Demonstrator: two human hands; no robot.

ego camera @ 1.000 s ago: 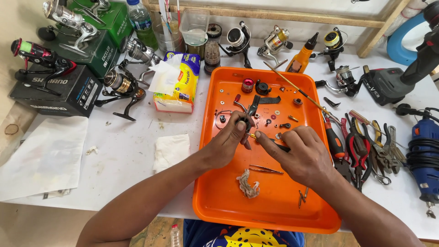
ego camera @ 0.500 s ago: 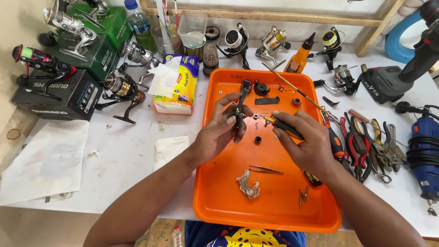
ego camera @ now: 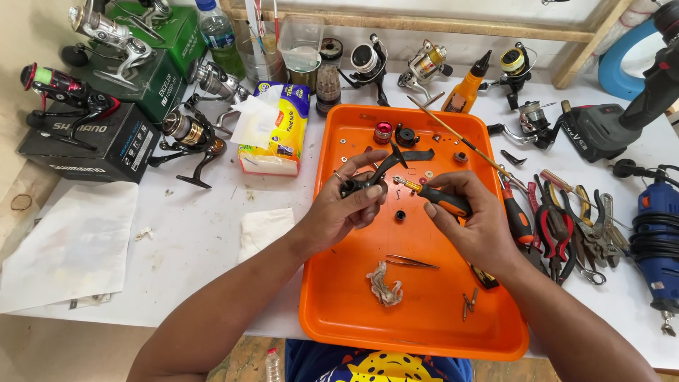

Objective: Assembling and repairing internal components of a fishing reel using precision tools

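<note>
The left hand (ego camera: 346,209) has its grip clenched around a small black reel part (ego camera: 371,177), fingers curled under it and thumb across its top, holding it above the orange tray (ego camera: 424,325). Just right of it, the right hand (ego camera: 474,219) grasps a small screwdriver (ego camera: 438,198) with an orange and black handle, its tip pointing left and meeting the reel part. Directly beneath the two grips, on the tray floor, lie a pair of tweezers (ego camera: 410,262) and, nearer the body, a crumpled scrap of rag (ego camera: 384,284). Beyond the grips, at the tray's far end, sit a red cap (ego camera: 382,131) and a black round piece (ego camera: 406,135), with a thin wooden stick (ego camera: 453,138) slanting across the far right corner. Right of the right hand, off the tray on the white counter (ego camera: 191,233), lie pliers (ego camera: 559,226) and a blue rotary tool (ego camera: 654,240). Left of the left hand are a folded tissue (ego camera: 263,230) and a yellow tissue pack (ego camera: 279,134); farther off stand spinning reels (ego camera: 191,138) and boxes (ego camera: 85,145).
</note>
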